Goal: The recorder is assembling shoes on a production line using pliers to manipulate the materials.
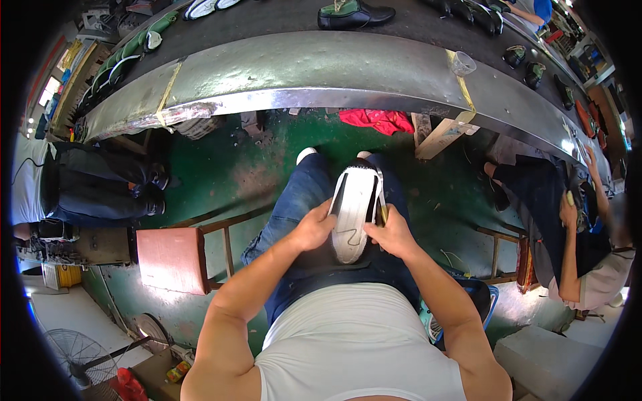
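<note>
Above my lap, a shoe [350,200] is held bottom up, its pale sole side facing me and its dark upper showing along the edges. A dark curved line runs across its nearer end. My left hand [315,227] is closed on the shoe's left edge, thumb along the side. At the right edge, my right hand [391,234] is closed, its thumb against the shoe. A thin, yellowish tool [384,214] stands out between the fingers of that hand; its working end cannot be made out.
Ahead runs a metal-edged conveyor [281,67] with a black shoe [356,15] and a clear plastic cup [463,63]. Red cloth [378,121] lies beneath. A pinkish stool [172,260] stands left; a person [578,254] sits right, another person [100,180] is at left.
</note>
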The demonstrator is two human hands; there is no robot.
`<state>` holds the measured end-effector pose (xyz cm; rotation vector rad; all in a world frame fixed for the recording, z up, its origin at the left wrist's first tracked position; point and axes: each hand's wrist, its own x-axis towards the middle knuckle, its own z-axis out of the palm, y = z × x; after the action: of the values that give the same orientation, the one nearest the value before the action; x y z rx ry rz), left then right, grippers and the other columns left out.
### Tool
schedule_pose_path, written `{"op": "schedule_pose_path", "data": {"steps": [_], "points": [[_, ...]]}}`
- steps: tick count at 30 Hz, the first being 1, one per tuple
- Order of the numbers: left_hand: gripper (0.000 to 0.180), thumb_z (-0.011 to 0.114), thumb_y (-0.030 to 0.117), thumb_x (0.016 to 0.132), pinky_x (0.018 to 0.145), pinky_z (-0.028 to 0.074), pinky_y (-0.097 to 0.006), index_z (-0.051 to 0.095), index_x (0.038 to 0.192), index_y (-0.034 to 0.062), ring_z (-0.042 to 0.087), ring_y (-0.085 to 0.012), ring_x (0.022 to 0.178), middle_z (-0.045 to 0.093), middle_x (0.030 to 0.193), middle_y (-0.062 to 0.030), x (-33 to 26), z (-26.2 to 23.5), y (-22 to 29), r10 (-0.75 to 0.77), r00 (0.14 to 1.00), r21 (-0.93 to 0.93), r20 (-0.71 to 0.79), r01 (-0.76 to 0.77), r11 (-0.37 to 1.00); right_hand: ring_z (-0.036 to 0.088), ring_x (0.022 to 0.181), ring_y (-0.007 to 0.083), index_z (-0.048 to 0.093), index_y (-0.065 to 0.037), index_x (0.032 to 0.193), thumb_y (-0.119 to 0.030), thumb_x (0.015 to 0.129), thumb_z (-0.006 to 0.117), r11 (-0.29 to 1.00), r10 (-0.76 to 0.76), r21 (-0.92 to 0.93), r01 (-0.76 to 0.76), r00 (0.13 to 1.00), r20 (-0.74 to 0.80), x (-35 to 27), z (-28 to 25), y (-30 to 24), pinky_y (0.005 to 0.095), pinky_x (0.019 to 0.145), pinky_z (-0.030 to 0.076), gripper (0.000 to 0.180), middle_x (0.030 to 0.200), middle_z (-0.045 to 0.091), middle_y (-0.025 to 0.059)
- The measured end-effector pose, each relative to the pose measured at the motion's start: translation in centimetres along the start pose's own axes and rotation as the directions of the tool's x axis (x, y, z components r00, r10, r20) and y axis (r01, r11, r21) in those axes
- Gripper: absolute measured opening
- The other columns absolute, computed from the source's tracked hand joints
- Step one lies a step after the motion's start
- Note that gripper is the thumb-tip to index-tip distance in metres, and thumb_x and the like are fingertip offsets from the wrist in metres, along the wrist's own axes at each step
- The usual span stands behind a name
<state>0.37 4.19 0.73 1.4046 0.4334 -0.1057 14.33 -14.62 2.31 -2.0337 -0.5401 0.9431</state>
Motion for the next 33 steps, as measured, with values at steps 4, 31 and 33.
{"op": "schedule_pose_path", "data": {"steps": [4,31,33], "points": [[0.074,0.053,-0.002,0.080,0.109,0.038,-0.032,0.036,0.152,0.0015,0.050,-0.0173,0.129,0.056,0.137,-0.0099,0.8,-1.2,2.1,-0.135,0.947,-0.072,0.293,0.163,0.984,0.065,0.061,0.0186,0.051,0.008,0.113,-0.014,0.079,0.070,0.996,0.049,0.064,-0.058,0.990,0.134,0.1,-2.5,1.3,0.0321,0.052,0.051,0.045,0.078,0.065,0.0142],[0.062,0.026,0.046,0.108,0.108,0.039,-0.037,0.055,0.139,0.0008,0.055,-0.0329,0.128,0.061,0.135,-0.0209,4.6,4.6,-4.7,-0.270,0.872,-0.190,-0.407,0.208,0.959,0.063,0.096,0.0440,0.057,0.003,0.111,-0.019,0.091,0.063,0.904,-0.159,-0.325,0.279,0.924,0.349,-4.0,-1.8,0.2,0.0498,0.087,0.050,0.030,0.099,0.065,0.0275],[0.059,0.025,0.041,0.108,0.104,0.044,-0.043,0.057,0.135,-0.0007,0.059,-0.0415,0.121,0.063,0.127,-0.0269,4.1,4.4,-4.0,-0.116,0.872,0.235,-0.475,0.252,0.939,0.063,0.097,0.0439,0.056,0.003,0.113,-0.018,0.090,0.063,0.862,-0.175,-0.387,0.328,0.908,0.380,-3.8,-4.0,-0.7,0.0490,0.087,0.050,0.032,0.100,0.065,0.0274]]}}
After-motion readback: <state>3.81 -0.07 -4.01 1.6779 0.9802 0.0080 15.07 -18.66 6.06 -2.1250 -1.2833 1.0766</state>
